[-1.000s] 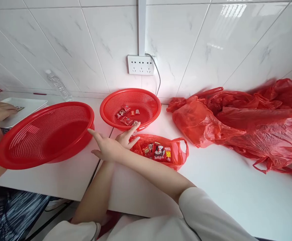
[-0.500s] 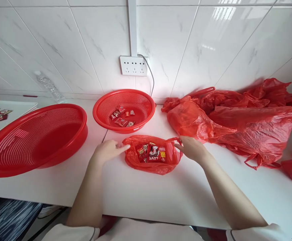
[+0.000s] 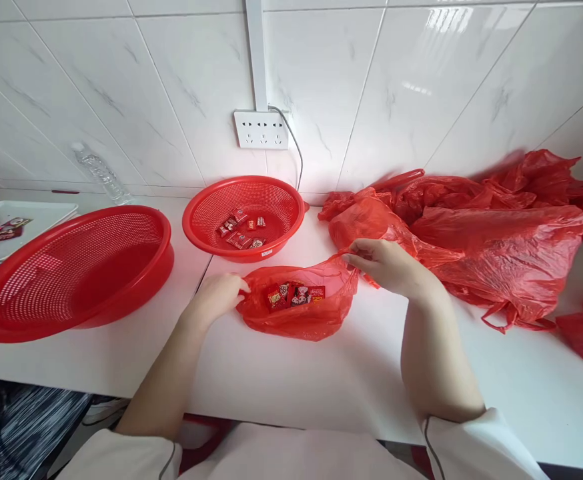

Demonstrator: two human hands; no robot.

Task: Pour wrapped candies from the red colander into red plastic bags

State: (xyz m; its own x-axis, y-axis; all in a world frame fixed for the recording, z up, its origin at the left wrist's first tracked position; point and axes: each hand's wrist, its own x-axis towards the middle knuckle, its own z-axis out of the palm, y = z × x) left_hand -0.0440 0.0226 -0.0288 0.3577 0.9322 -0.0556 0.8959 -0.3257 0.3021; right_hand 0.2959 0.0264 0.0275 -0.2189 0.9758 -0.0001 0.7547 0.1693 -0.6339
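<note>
A small red plastic bag [image 3: 299, 319] lies on the white counter [image 3: 321, 387] in front of me, with several small candy packets [image 3: 294, 293] showing in its mouth. My left hand [image 3: 216, 298] pinches the bag's left edge. My right hand [image 3: 389, 265] grips the bag's right handle and lifts it, so the mouth is held apart. Just behind the bag stands a small red mesh basket [image 3: 244, 217] with several candy packets on its bottom.
A large red mesh basket [image 3: 71, 270] sits at the left, overhanging the counter edge. Crumpled red plastic bags [image 3: 476, 233] pile up at the right. A white tray [image 3: 21, 217] with packets, a plastic bottle [image 3: 100, 175] and a wall socket [image 3: 261, 129] lie behind.
My right hand came in from the right, took the bag's handle and raised it. My left hand moved from the small basket onto the bag's left edge. The other person's hand at far left has gone.
</note>
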